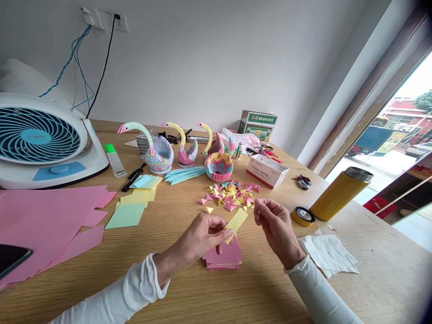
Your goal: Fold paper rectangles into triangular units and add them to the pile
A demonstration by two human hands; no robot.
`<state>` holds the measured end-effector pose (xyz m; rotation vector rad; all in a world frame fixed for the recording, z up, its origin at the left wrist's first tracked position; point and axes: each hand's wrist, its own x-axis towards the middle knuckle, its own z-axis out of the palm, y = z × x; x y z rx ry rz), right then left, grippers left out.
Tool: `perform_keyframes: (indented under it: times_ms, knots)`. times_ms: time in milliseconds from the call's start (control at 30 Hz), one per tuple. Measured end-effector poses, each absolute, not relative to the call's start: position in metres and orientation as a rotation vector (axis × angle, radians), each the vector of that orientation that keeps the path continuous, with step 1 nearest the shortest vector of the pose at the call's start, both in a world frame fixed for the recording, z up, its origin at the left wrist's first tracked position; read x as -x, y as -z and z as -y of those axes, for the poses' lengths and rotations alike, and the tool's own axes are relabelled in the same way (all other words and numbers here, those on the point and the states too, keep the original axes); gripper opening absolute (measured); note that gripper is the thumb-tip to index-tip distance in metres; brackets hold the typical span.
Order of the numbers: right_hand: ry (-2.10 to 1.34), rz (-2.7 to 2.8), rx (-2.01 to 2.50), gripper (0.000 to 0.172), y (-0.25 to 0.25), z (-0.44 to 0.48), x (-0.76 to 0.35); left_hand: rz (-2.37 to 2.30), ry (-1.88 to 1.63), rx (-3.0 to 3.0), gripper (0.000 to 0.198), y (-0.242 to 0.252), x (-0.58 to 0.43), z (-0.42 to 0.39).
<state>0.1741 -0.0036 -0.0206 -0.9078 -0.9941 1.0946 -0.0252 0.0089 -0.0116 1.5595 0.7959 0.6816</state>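
Note:
My left hand pinches a narrow folded strip of yellow paper between thumb and fingers, tilted up to the right. To its right, my right hand is raised with fingers curled against the thumb; no paper shows in it, and it is apart from the strip. Beneath the strip sits a stack of pink paper, partly covered by my left hand. Just beyond both hands lies a loose heap of small folded paper triangles in pink, yellow and some blue.
Behind the heap stand a folded-paper bowl, paper swans and a sticky note box. Pink sheets, a phone and a fan are leftward. A yellow flask, its lid and a tissue are rightward.

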Motion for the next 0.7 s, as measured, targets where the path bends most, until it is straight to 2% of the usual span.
perform_keyframes:
  times_ms: [233, 500, 700]
  knots:
    - [-1.257, 1.297, 0.919, 0.021, 0.027, 0.013, -0.155, -0.784, -0.888, -1.432, 0.022, 0.011, 0.020, -0.007]
    - [-1.229, 1.275, 0.966, 0.022, 0.033, 0.011, -0.152, -0.878, -0.959, -1.737, 0.016, 0.010, 0.022, -0.006]
    - [-1.315, 1.216, 0.877, 0.018, 0.034, 0.011, -0.150, -0.846, -0.958, -1.626, 0.013, 0.014, 0.022, -0.008]
